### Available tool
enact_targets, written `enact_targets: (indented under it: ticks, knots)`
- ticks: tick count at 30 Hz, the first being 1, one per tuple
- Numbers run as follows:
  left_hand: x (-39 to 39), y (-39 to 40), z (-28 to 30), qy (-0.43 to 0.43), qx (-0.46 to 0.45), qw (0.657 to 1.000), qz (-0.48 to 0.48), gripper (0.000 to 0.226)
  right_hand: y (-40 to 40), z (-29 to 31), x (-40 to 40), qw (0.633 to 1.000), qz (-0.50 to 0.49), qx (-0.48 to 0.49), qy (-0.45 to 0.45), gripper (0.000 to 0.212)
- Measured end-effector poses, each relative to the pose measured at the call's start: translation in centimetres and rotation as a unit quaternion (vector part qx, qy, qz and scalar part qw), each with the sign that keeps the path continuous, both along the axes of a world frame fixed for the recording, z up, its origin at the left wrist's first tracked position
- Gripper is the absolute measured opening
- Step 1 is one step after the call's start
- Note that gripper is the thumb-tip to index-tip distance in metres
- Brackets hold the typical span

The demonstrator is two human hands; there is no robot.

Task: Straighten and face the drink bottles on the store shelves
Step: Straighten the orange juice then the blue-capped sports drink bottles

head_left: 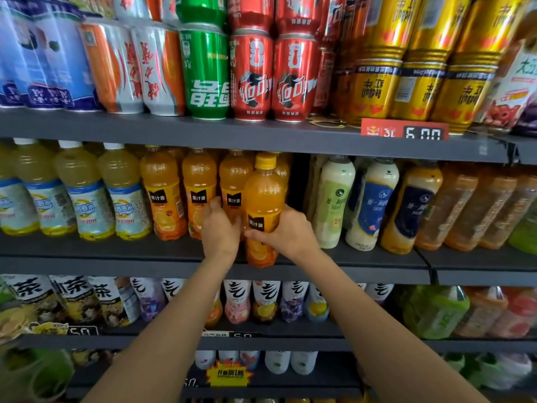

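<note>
An orange juice bottle (263, 199) with a yellow cap stands at the front edge of the middle shelf (116, 257), its black label facing me. My right hand (286, 232) grips its lower body from the right, thumb across the front. My left hand (219, 231) is curled round another orange juice bottle (234, 181) just left of and behind the first one. Two more orange juice bottles (162, 193) stand in a row to the left.
Pale yellow lemon drinks (87, 193) fill the shelf's left part, milk tea bottles (369, 202) the right. A dark gap (299, 181) lies right of the held bottle. Cans (252, 74) line the shelf above; tea and flavoured bottles (264, 301) stand below.
</note>
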State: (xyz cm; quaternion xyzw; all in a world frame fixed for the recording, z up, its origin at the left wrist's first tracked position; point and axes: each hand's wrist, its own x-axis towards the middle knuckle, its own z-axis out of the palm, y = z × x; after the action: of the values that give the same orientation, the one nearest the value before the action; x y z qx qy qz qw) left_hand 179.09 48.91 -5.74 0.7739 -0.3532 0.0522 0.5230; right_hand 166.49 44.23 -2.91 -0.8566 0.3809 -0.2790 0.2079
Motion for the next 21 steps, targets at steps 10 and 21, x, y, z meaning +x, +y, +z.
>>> enact_targets:
  ticks: [10,21]
  knots:
    - [2.8,3.1,-0.5,0.025,0.005,0.996,0.08,0.059,3.3,0.7,5.8,0.997,-0.071,0.005,0.021,0.066]
    - [4.0,1.1,0.2,0.02,0.028,0.996,0.077,0.048,3.6,0.9,6.4,0.996,-0.088,0.014,0.032,0.07]
